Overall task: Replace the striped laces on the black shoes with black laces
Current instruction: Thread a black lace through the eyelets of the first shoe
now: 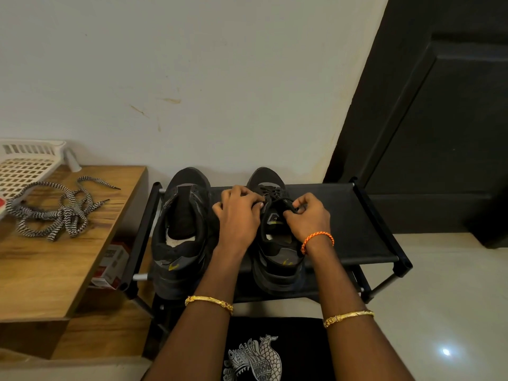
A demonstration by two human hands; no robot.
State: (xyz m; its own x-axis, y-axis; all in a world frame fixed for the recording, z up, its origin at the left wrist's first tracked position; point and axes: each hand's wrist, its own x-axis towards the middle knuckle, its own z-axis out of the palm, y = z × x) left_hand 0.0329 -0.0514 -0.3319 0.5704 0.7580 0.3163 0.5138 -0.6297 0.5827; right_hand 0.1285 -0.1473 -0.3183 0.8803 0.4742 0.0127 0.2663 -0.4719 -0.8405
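Observation:
Two black shoes stand side by side on a black shoe rack [365, 229], toes toward the wall. The left shoe [181, 229] has no lace and its tongue lies open. The right shoe [277, 259] carries a black lace [270, 192] through its eyelets. My left hand [237, 213] pinches the lace at the shoe's left side near the top eyelets. My right hand [309, 218] pinches the lace's other part at the right side. The striped black-and-white laces [57, 210] lie in a loose tangle on the wooden table to the left.
A wooden table [49, 270] stands left of the rack, with a white slatted basket [24, 166] at its back corner. A small red-and-white box [111, 266] sits below the table. A dark door [445, 119] is at the right. A pale wall is behind.

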